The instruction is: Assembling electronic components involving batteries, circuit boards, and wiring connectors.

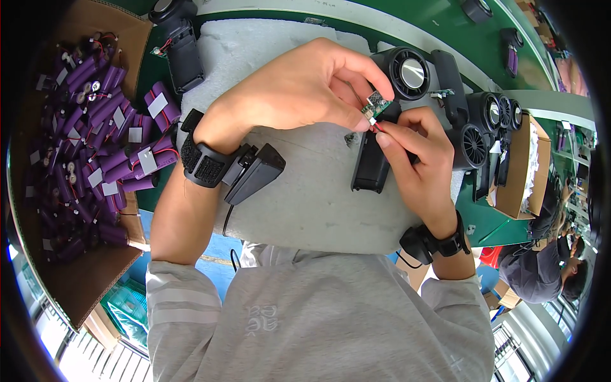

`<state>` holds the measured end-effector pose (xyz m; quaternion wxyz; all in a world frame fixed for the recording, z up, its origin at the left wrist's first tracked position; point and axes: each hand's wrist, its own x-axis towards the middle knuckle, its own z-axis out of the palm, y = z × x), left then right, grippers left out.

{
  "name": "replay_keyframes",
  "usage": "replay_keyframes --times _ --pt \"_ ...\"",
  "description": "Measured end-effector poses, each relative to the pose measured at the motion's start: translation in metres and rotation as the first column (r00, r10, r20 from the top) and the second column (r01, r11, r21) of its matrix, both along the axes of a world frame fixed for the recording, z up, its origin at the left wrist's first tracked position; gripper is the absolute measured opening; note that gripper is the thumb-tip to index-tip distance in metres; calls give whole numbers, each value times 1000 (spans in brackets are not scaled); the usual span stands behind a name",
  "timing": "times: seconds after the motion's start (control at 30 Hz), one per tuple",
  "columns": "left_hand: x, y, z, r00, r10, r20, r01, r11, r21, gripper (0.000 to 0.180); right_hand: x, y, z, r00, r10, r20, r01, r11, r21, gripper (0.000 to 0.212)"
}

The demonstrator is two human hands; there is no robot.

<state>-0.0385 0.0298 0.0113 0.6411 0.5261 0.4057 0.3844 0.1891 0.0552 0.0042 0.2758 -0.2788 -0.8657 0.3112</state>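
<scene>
My left hand (299, 86) pinches a small green circuit board (377, 104) between thumb and fingertips. Just below the board, my right hand (420, 159) grips thin red wires (375, 127) in its fingertips, at a small white connector on the board's edge. Whether the connector is fully seated is too small to tell. Under both hands lies an open black fan housing (369, 169), tilted on a white foam pad (305, 204). A round fan head (407, 73) with a silver centre sits at its far end.
At the left, a cardboard box (137, 57) holds many purple battery cells (105, 108) with wires. Another black housing (184, 60) lies by the pad's far left corner. Several black fans (472, 145) stand at the right, beside a smaller cardboard box (538, 169). Another person (534, 270) sits farther right.
</scene>
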Motion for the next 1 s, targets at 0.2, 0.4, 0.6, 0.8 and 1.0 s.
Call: replay_keyframes --times 0.2,0.4,0.6,0.8,1.0 --pt "-3 0 6 999 -24 -44 22 999 -26 35 0 -1 2 1000 -15 0 15 1000 -21 15" --pt "2 -1 8 997 -14 -82 14 1000 8 32 0 -1 1 1000 -7 5 8 1000 -18 14" --pt "9 -4 8 980 55 -192 -43 997 65 32 0 1 -1 1000 13 -19 -13 1000 -12 13" --pt "17 -7 8 953 107 -283 -42 973 227 35 -9 -7 3 952 -232 -200 168 941 -295 18" --pt "17 -7 10 928 152 -341 -64 965 255 34 -11 -5 3 948 -256 -190 173 914 -367 28"
